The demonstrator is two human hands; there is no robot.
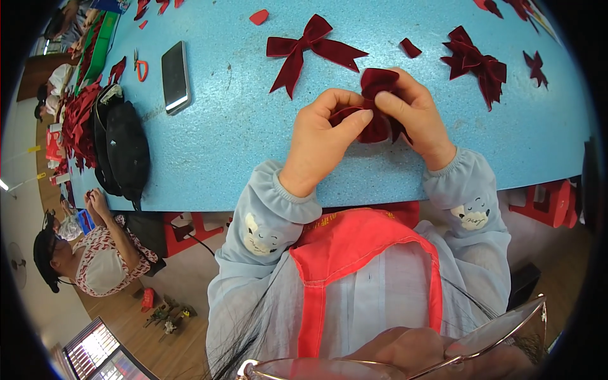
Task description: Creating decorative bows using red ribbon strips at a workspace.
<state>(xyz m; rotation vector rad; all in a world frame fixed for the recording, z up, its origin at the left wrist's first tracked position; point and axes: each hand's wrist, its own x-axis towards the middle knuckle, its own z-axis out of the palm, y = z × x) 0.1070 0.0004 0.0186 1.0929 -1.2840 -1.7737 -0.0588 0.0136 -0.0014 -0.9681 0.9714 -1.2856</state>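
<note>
Both hands meet over the near part of the blue table, pinching a dark red velvet bow (379,82) between thumbs and fingers. My left hand (326,133) grips its left side, where one loop sticks out. On the upper right part is my right hand (418,114), its thumb pressed near the middle; a ribbon tail hangs below it. My fingers partly hide the bow's centre. Just beyond lies a flat velvet bow (310,45) with long tails. A fuller layered bow (476,64) rests to the right, and a small velvet scrap (410,47) sits between them.
On the blue table (221,158) lie a phone (176,77), orange-handled snips (141,68) and a black bag (123,142). Red ribbon pieces (81,123) pile up at the left, by a green tray (101,50). Another person (104,259) sits at the left. A red stool (548,202) stands right.
</note>
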